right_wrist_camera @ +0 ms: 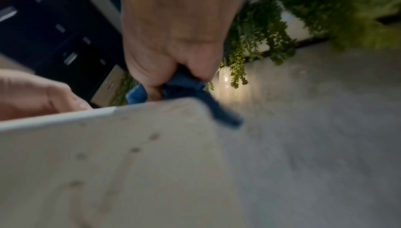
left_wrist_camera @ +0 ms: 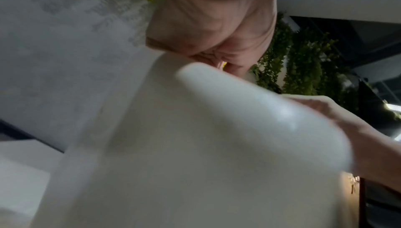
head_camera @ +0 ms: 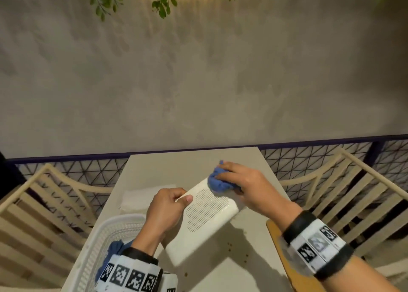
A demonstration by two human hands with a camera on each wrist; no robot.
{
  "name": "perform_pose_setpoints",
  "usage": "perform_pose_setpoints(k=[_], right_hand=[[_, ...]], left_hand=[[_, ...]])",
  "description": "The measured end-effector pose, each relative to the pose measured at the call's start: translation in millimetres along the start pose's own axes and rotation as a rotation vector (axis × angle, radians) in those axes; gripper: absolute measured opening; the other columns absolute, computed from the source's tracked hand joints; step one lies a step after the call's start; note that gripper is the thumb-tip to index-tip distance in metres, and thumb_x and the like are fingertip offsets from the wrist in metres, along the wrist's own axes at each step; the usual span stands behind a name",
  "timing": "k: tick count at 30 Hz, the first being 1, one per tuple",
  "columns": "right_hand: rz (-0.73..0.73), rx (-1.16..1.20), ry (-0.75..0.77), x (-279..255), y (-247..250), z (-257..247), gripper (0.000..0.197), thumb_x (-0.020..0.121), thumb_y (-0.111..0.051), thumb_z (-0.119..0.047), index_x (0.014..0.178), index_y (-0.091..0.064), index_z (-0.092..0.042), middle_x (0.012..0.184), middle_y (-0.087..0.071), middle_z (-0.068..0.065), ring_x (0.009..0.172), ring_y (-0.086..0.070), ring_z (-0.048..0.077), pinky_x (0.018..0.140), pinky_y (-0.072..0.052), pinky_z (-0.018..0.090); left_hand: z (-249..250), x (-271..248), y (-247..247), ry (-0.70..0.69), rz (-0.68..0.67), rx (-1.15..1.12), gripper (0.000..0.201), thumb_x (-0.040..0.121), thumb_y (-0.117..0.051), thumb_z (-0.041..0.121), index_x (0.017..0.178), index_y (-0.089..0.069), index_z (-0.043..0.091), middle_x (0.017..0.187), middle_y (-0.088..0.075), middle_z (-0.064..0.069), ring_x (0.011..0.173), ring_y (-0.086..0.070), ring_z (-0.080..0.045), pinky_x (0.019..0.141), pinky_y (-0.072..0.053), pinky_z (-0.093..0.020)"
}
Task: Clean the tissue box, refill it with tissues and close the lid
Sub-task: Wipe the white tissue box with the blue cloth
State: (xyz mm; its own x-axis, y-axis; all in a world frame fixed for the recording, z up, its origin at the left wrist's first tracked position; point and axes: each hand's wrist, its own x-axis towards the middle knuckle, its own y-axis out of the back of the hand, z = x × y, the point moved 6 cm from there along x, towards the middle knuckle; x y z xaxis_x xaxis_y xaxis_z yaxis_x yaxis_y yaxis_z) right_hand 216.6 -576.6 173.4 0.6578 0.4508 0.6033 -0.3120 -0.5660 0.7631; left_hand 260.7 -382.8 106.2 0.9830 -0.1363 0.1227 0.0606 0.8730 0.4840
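The white tissue box (head_camera: pixel 205 216), with a dotted panel on its upper face, is held tilted above the table. My left hand (head_camera: pixel 170 205) grips its left edge, thumb on top; the box (left_wrist_camera: pixel 195 146) fills the left wrist view. My right hand (head_camera: pixel 238 181) holds a bunched blue cloth (head_camera: pixel 217 182) against the box's far end. In the right wrist view the cloth (right_wrist_camera: pixel 184 87) is pinched under the fingers, above the box's side (right_wrist_camera: pixel 108 163). A flat stack of white tissues (head_camera: pixel 143 195) lies on the table to the left.
A white plastic basket (head_camera: pixel 95 247) with another blue cloth (head_camera: pixel 114 252) sits at the front left. A wooden lid or board (head_camera: pixel 284 258) lies under my right forearm. Small brown crumbs (head_camera: pixel 230 245) dot the table (head_camera: pixel 181 165). Slatted chairs (head_camera: pixel 344 192) flank both sides.
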Motion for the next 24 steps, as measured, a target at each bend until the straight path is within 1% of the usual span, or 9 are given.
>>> perform_pose_setpoints(k=[2, 5, 8, 10, 13, 15, 18, 20, 24], right_hand=[[-0.106, 0.076, 0.050, 12.7, -21.6, -24.0, 0.027, 0.077, -0.060, 0.002, 0.102, -0.068, -0.004, 0.112, -0.064, 0.019, 0.110, -0.050, 0.022, 0.095, -0.037, 0.021], [-0.306, 0.072, 0.278, -20.1, -28.2, -43.5, 0.024, 0.086, -0.051, -0.005, 0.104, -0.066, -0.006, 0.115, -0.063, 0.019, 0.117, -0.047, 0.026, 0.101, -0.035, 0.026], [-0.143, -0.020, 0.120, -15.0, 1.9, -6.1, 0.029, 0.080, -0.059, -0.006, 0.106, -0.068, -0.015, 0.120, -0.064, 0.009, 0.117, -0.052, 0.018, 0.098, -0.044, 0.028], [-0.069, 0.000, 0.010, 4.7, -2.3, -8.0, 0.034, 0.073, -0.066, 0.002, 0.104, -0.069, -0.012, 0.118, -0.064, 0.010, 0.114, -0.053, 0.019, 0.094, -0.047, 0.034], [-0.255, 0.098, 0.205, -4.2, -37.6, -53.6, 0.024, 0.079, -0.056, 0.008, 0.099, -0.067, -0.001, 0.110, -0.062, 0.023, 0.108, -0.052, 0.032, 0.094, -0.038, 0.036], [-0.340, 0.083, 0.317, -31.3, -30.2, -54.5, 0.024, 0.083, -0.054, 0.008, 0.101, -0.066, -0.003, 0.114, -0.062, 0.021, 0.114, -0.050, 0.033, 0.097, -0.038, 0.038], [-0.132, 0.032, 0.133, -24.8, 5.9, -10.3, 0.031, 0.081, -0.057, 0.002, 0.106, -0.065, -0.015, 0.123, -0.062, 0.012, 0.124, -0.049, 0.020, 0.100, -0.045, 0.034], [-0.053, 0.000, 0.037, -3.1, 6.5, -10.6, 0.034, 0.073, -0.061, 0.006, 0.102, -0.068, -0.012, 0.118, -0.064, 0.013, 0.118, -0.054, 0.025, 0.095, -0.048, 0.035], [-0.320, 0.037, 0.312, -14.3, -33.8, -65.4, 0.023, 0.078, -0.054, 0.008, 0.095, -0.066, -0.002, 0.107, -0.063, 0.020, 0.107, -0.052, 0.035, 0.090, -0.040, 0.041]], left_hand=[[-0.7, 4.2, -3.6, 0.023, 0.009, -0.076, 0.031, 0.073, -0.064, 0.033, 0.056, -0.057, 0.008, 0.054, -0.045, -0.001, 0.059, -0.039, -0.018, 0.065, -0.031, -0.032], [-7.9, 6.5, 0.0, 0.020, 0.011, -0.146, 0.030, 0.066, -0.058, 0.039, 0.066, -0.062, 0.009, 0.057, -0.052, -0.006, 0.060, -0.043, -0.018, 0.066, -0.034, -0.033], [-9.9, 2.8, -1.8, -0.018, 0.009, -0.093, 0.023, 0.072, -0.059, 0.036, 0.066, -0.064, 0.014, 0.059, -0.057, -0.005, 0.061, -0.048, -0.019, 0.066, -0.036, -0.032], [-5.4, 3.1, -7.5, -0.019, 0.006, -0.115, 0.026, 0.075, -0.062, 0.033, 0.063, -0.060, 0.010, 0.058, -0.052, -0.004, 0.061, -0.044, -0.018, 0.066, -0.034, -0.033], [-8.0, 7.7, -3.4, 0.020, 0.042, -0.208, 0.031, 0.066, -0.061, 0.039, 0.056, -0.059, 0.009, 0.053, -0.048, 0.000, 0.060, -0.039, -0.017, 0.065, -0.031, -0.034], [-11.6, 5.2, 4.9, 0.005, 0.052, -0.216, 0.036, 0.062, -0.061, 0.047, 0.060, -0.062, 0.010, 0.054, -0.052, -0.002, 0.060, -0.043, -0.018, 0.066, -0.033, -0.033], [-10.8, 0.4, 10.2, -0.017, 0.066, -0.167, 0.026, 0.073, -0.064, 0.035, 0.054, -0.062, 0.018, 0.051, -0.052, 0.007, 0.058, -0.044, -0.018, 0.065, -0.032, -0.032], [-3.5, -0.2, 5.7, -0.030, 0.075, -0.167, 0.035, 0.079, -0.064, 0.027, 0.045, -0.057, 0.023, 0.041, -0.044, 0.010, 0.054, -0.037, -0.017, 0.063, -0.028, -0.031], [1.4, 1.5, 5.4, -0.046, 0.088, -0.207, 0.040, 0.082, -0.064, 0.021, 0.043, -0.056, 0.025, 0.037, -0.045, 0.010, 0.049, -0.035, -0.011, 0.060, -0.028, -0.030]])
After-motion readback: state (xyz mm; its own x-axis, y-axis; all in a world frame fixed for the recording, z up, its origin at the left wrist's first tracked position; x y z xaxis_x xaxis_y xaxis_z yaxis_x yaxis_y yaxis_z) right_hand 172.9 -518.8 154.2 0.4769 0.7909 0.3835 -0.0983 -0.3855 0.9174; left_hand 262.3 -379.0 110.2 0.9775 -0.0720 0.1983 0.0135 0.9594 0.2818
